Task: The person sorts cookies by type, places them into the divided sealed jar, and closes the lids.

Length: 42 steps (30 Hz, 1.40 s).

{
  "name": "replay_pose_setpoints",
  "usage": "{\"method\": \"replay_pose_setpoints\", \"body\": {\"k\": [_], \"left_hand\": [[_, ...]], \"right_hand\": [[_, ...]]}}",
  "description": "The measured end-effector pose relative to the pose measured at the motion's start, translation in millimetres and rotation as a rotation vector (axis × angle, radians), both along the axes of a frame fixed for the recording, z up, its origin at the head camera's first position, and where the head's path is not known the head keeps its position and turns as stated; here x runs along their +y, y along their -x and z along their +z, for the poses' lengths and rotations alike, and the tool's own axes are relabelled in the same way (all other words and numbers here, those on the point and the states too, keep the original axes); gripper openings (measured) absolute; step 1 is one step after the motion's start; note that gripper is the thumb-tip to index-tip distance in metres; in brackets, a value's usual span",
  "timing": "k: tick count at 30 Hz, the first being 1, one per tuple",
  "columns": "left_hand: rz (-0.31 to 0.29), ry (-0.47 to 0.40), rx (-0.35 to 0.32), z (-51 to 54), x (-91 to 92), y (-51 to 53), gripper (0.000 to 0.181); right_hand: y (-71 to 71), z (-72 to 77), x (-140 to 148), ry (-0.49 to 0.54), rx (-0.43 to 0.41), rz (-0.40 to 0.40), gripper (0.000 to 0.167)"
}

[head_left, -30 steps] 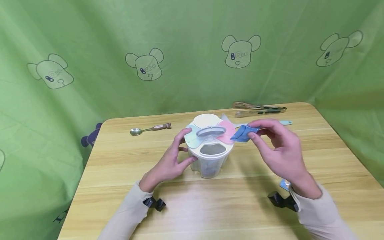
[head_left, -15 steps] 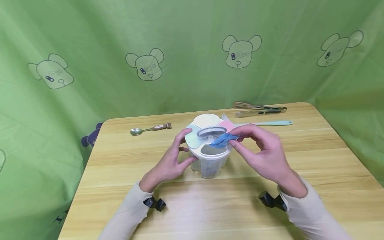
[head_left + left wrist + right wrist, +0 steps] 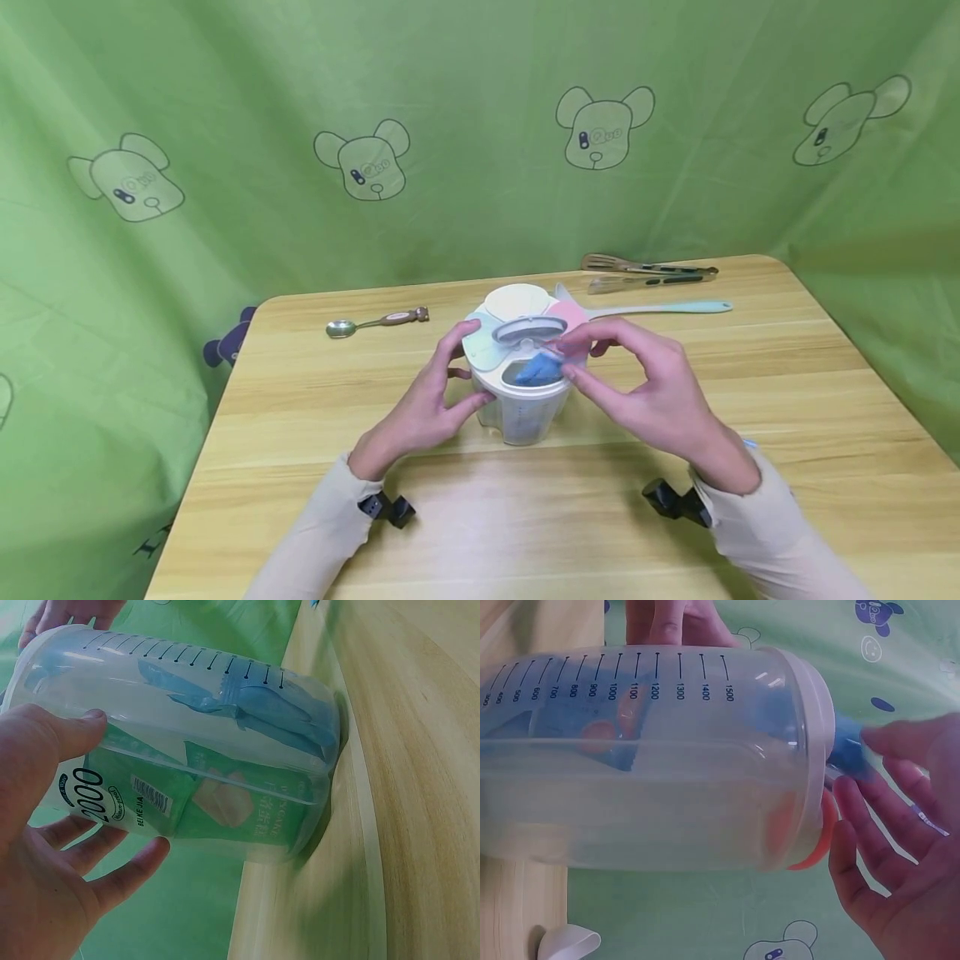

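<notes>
A translucent lidded storage container [image 3: 523, 419] with measuring marks stands on the table. Its lid has white, teal and pink sections, a raised grey oval piece [image 3: 529, 327], and an uncovered front opening. My left hand [image 3: 420, 408] grips the container's left side, thumb in front. My right hand [image 3: 656, 396] pinches a blue packet [image 3: 537, 369] between thumb and fingers, the packet partly inside that opening. Through the wall in the left wrist view, green packets [image 3: 244, 799] and blue packets [image 3: 277, 712] lie in separate compartments. Fingers hide part of the pinched packet.
A spoon with a brown handle [image 3: 405, 317] lies left of the container. Behind and to the right are a pale blue-handled utensil [image 3: 675, 307] and tongs [image 3: 645, 268]. A small blue thing [image 3: 750, 443] shows beside my right wrist. A green curtain [image 3: 480, 167] hangs behind.
My right hand has moved left with the blue packet, from beside the lid to over the front opening, and the packet has dipped into it. My left hand has stayed put.
</notes>
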<state>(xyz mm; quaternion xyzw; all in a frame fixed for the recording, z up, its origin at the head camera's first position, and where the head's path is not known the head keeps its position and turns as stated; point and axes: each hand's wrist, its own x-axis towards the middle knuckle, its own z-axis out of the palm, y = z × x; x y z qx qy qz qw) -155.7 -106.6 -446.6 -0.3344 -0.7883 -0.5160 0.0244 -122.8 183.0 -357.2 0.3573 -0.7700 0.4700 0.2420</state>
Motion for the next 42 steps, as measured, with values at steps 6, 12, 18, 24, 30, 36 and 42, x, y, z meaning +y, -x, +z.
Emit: {"method": "replay_pose_setpoints", "body": {"k": [6,12,18,24,30,36,42], "left_hand": [[0.002,-0.007,0.002,-0.1,0.3,-0.4,0.096],[0.002,-0.006,0.0,-0.7,1.1,0.1,0.096],[0.003,-0.005,-0.005,0.4,0.7,-0.7,0.095],[0.002,-0.006,0.004,0.6,0.7,-0.3,0.096],[-0.008,-0.011,0.012,-1.1,2.1,1.3,0.096],[-0.009,-0.013,0.017,-1.4,1.8,2.0,0.097],[-0.004,-0.012,0.025,-1.5,0.9,1.7,0.097]], "right_hand": [[-1.6,0.9,4,0.001,0.022,-0.027,0.043],[-1.7,-1.1,13,-0.005,0.02,-0.062,0.044],[2.0,-4.3,29,-0.066,-0.024,-0.104,0.044],[10.8,-8.1,56,-0.276,-0.167,-0.16,0.043],[17.7,-21.4,91,-0.42,-0.286,-0.173,0.027],[20.3,-37.0,128,-0.607,-0.481,-0.131,0.025],[17.4,-51.4,163,-0.87,-0.869,-0.061,0.053]]}}
